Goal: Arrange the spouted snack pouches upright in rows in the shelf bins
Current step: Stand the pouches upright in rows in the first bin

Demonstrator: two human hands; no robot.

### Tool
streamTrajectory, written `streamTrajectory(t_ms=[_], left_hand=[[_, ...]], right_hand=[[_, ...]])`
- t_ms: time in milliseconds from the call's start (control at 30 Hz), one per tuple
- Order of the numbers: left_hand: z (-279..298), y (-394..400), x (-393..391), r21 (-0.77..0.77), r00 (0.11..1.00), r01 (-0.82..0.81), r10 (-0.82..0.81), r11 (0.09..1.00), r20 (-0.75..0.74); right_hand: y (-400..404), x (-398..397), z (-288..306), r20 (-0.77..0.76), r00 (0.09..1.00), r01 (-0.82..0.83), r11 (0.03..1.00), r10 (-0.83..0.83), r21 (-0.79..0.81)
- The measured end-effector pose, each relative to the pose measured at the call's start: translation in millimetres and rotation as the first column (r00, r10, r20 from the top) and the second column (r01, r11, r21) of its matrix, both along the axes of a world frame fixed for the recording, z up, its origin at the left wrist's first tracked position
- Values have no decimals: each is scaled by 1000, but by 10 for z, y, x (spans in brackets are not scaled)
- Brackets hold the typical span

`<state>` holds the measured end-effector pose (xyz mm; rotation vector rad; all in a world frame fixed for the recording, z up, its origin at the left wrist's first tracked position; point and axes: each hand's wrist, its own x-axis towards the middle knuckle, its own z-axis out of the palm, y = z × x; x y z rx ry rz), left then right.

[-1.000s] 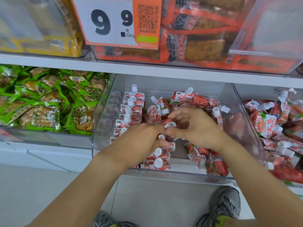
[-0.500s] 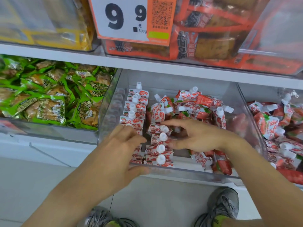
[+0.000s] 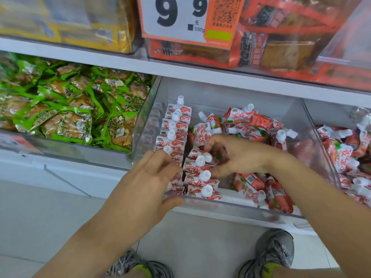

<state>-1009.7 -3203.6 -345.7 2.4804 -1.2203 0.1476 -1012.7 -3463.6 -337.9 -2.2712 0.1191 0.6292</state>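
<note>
Red-white spouted pouches (image 3: 197, 173) upright, 2 rows, clear bin (image 3: 230, 205) left, rest jumbled

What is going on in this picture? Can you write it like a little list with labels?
place: shop shelf with clear bins
middle bin: red and white spouted pouches
left row: pouches standing upright, caps up, along the bin's left wall
second row: shorter, just right of the first
loose pile: pouches lying jumbled at the back and right
left hand: fingers straight, touching the left row, thumb on the bin's front rim
right hand: fingers curled round a pouch at the back of the second row
left bin: green snack packs
above: price sign reading 9 9
</note>
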Motion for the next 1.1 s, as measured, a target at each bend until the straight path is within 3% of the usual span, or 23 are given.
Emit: streamTrajectory(t_ms=[100, 233, 467, 600, 733, 900, 1100], left_hand=[[-1, 1, 7, -9, 1000, -6, 6, 1000, 4], [8, -5, 1, -18, 1000, -7, 7, 1000, -1], [-5, -45, 52, 11, 1000, -1, 1, 1000, -17], [35, -73, 64, 54, 999, -16, 18, 998, -47], [60, -77, 78, 83, 997, -18, 24, 996, -71], [65, -76, 83, 108, 995, -23, 33, 994, -95], [159, -93, 73, 137, 994, -20, 34, 990, -104]], right_hand=[[14, 26, 59, 28, 999, -29, 998, 31, -62], [38, 80, 12, 21, 979, -193, 957, 202, -218], [162, 198, 104, -95, 955, -295, 924, 280, -244], [154, 245, 175, -210, 940, -299, 945, 268, -133], [171, 241, 155, -351, 925, -128, 989, 146, 72], [195, 215, 135, -346, 929, -101, 990, 130, 103], [24, 23, 59, -431, 900, 113, 922, 64, 371]])
